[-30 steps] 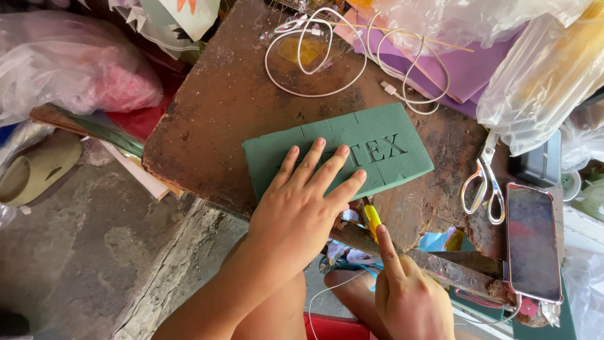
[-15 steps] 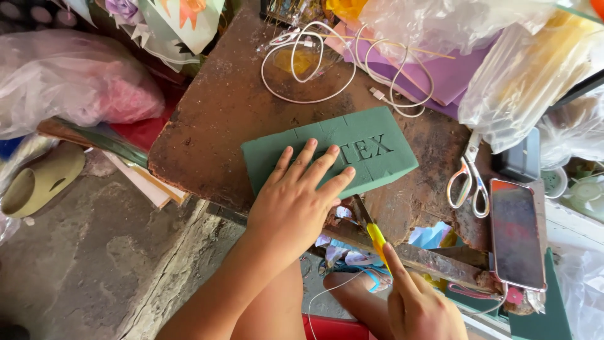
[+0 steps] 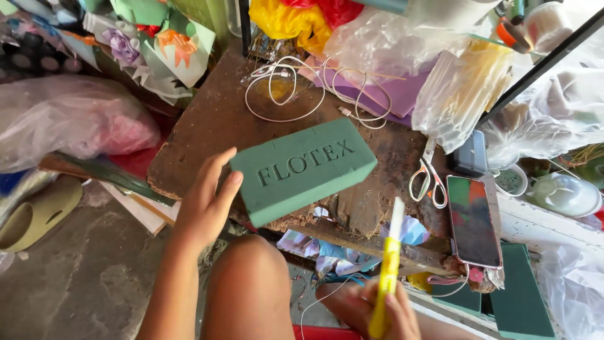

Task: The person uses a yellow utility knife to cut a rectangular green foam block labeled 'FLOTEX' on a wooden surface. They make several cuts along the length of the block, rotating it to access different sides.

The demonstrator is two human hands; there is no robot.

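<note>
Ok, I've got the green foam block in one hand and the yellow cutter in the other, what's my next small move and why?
Probably set the green foam block flat on the wooden board. Your left hand holds it tilted at one end, while your right hand keeps the yellow cutter blade-up and clear of it. Lying flat would likely steady it.

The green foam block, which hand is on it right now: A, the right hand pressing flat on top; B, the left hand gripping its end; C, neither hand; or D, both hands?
B. The left hand grips the near end of the green foam block, tipping it up off the wooden board, while the right hand is apart from it, holding a yellow utility knife.
</note>
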